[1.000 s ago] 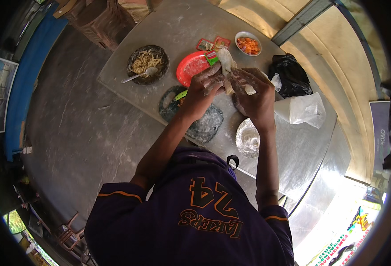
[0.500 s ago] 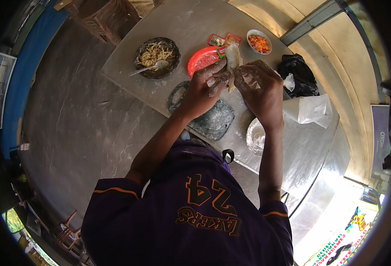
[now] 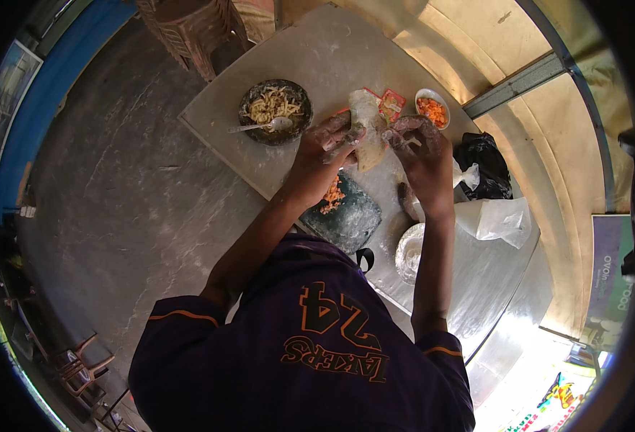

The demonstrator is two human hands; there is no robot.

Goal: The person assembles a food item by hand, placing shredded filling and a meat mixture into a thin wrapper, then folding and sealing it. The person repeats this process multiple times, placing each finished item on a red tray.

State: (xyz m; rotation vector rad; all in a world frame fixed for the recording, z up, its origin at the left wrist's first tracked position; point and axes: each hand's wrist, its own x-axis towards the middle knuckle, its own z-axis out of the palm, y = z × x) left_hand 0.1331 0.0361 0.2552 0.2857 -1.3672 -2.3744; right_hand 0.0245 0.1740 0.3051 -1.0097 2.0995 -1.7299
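A pale, floury flattened piece of dough (image 3: 365, 133) is held up over the table between both hands. My left hand (image 3: 324, 153) grips its left edge, with fingers and thumb closed on it. On the other side, my right hand (image 3: 425, 155) has its floury fingers bent in a pinch at the dough's right edge. Below the left hand lies a dark green board (image 3: 350, 222) dusted with flour. A small heap of orange chopped filling (image 3: 332, 197) rests on that board, partly covered by the left hand.
A dark stone bowl (image 3: 306, 119) holds pale strips and a spoon (image 3: 278, 124). Red packets (image 3: 391, 105) and a white bowl of chopped orange pieces (image 3: 432, 109) stand farther back. Right are a black plastic bag (image 3: 484, 167), a clear bag (image 3: 503, 219) and a floury white dish (image 3: 409, 253).
The dough now looks broader and flatter between my hands, which have come a little lower in view. Orange filling on the board has come into sight; the red plate is now mostly hidden.
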